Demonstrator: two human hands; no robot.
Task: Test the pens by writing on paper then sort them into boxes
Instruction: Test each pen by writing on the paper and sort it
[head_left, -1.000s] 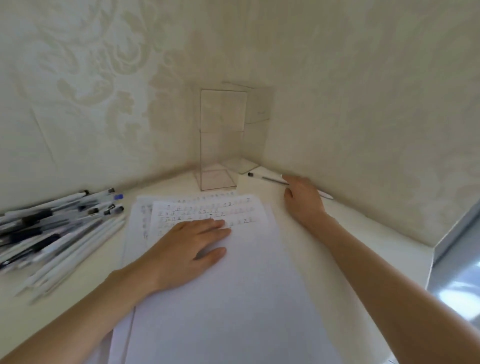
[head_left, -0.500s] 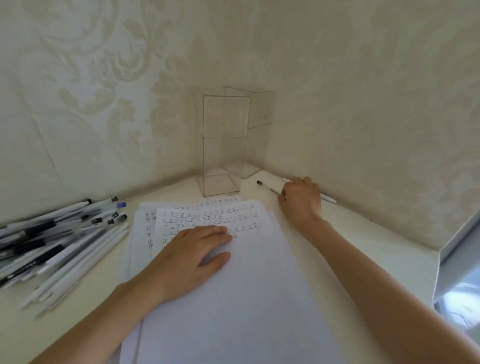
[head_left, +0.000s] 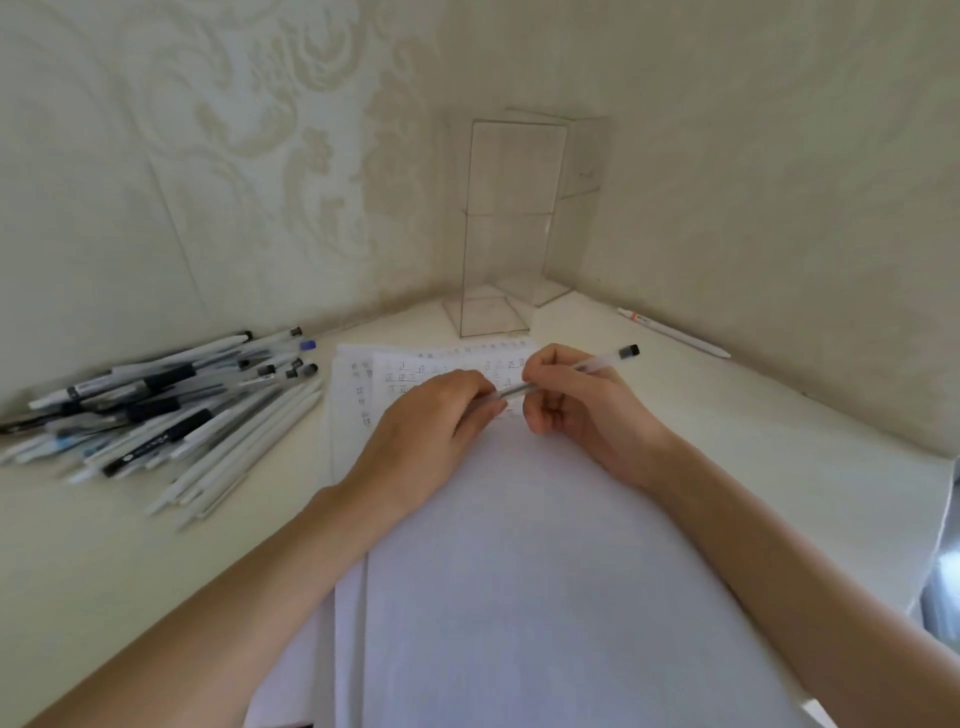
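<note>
Both hands hold one pen (head_left: 589, 365) just above the paper (head_left: 519, 545), near the paper's far end. The right hand (head_left: 582, 410) has its fingers curled round the middle of the pen. The left hand (head_left: 431, 431) pinches the pen's near end with its fingertips. The pen is clear, and its black end points up and away to the right. The paper is a small stack of sheets lying in the middle of the desk (head_left: 779, 441), and it has rows of little written marks at its far end, partly under the hands. Two tall clear boxes (head_left: 498, 234) stand in the far corner of the desk, one just behind the other, and both look empty. A big pile of pens (head_left: 171, 410) lies by the left edge of the desk, well apart from the boxes. One white pen (head_left: 675, 332) lies alone along the right edge, close to the wall (head_left: 779, 182).
</note>
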